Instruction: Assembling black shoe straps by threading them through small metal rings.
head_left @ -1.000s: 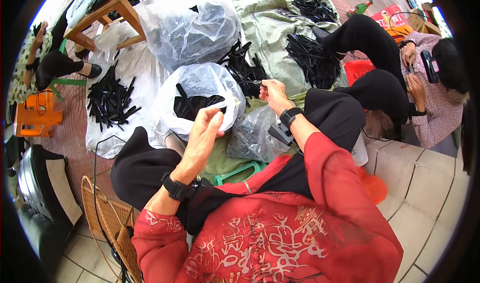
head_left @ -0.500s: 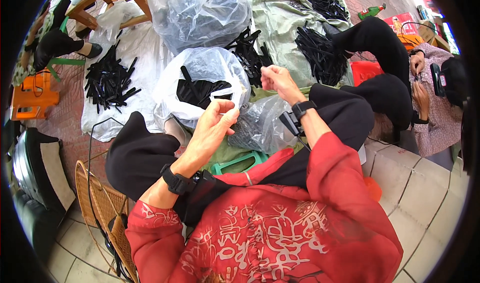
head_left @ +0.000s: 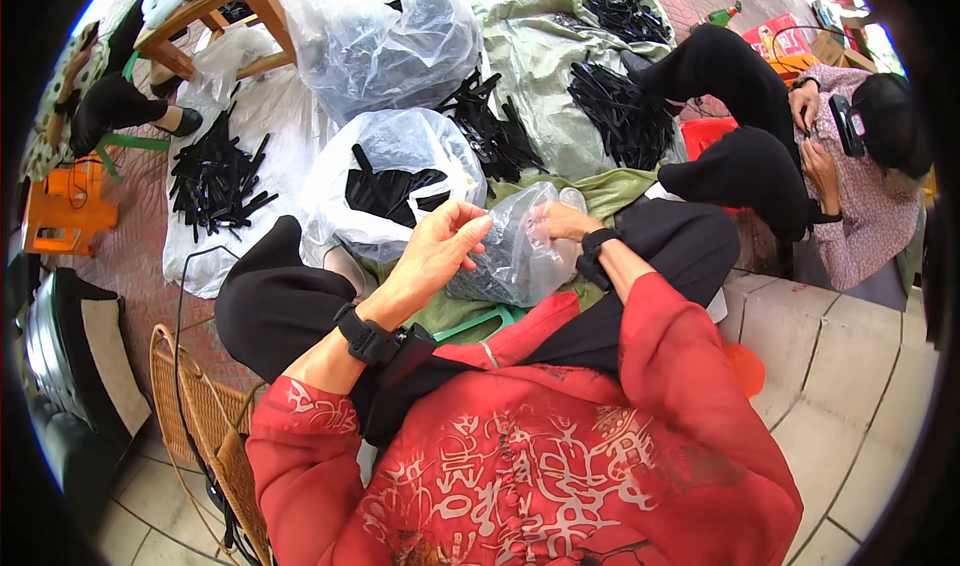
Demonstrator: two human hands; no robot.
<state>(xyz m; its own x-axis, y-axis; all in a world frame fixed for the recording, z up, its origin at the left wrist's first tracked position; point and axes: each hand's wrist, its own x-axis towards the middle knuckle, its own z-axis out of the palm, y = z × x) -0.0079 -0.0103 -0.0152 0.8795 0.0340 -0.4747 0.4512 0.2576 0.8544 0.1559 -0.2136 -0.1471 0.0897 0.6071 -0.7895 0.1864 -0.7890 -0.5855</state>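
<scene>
My right hand (head_left: 566, 224) reaches into the mouth of a clear plastic bag (head_left: 512, 266) in front of me, which holds a mass of small dark pieces. The bag's film hides those fingertips. Just left of the bag, my left hand (head_left: 438, 248) is raised, thumb and fingertips pressed together. Whatever sits between them, if anything, is too small to make out. Beyond that hand stands a white plastic bag (head_left: 325, 181) rolled open at the top, with flat black strips (head_left: 385, 194) inside.
Black strips lie in heaps on a white sheet (head_left: 290, 126) at left and a green sheet (head_left: 525, 46) at right. Behind stands a large filled bag (head_left: 385, 46). A co-worker (head_left: 850, 156) sits at right. A wicker chair (head_left: 235, 466) is at lower left.
My right hand has come down from above the clear bag into its mouth, and the film there has lifted around it. The left hand stays in nearly the same place, still pinched.
</scene>
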